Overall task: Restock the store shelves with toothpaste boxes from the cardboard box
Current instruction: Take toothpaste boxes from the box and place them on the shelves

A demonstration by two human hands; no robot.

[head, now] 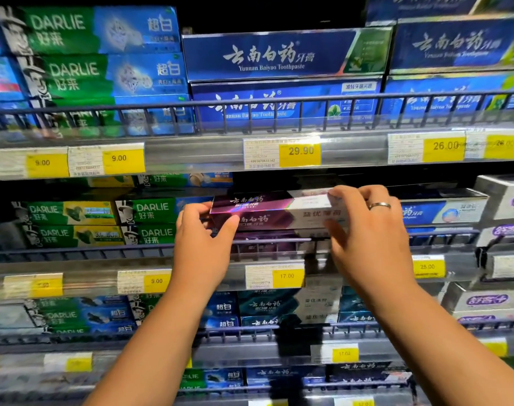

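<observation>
A purple and white toothpaste box [267, 205] lies lengthwise on top of a matching stack on the second shelf from the top. My left hand [201, 238] grips its left end, thumb on the front face. My right hand [370, 230], with a ring on one finger, pinches the box's right end from above. More purple boxes [267, 241] show behind the shelf's wire rail below it. The cardboard box is not in view.
Green Darlie boxes [144, 221] fill the same shelf to the left, blue boxes [437, 213] to the right. Blue Yunnan Baiyao boxes [273, 57] sit on the upper shelf. Wire rails [74, 250] and yellow price tags [288, 276] line each shelf's front edge.
</observation>
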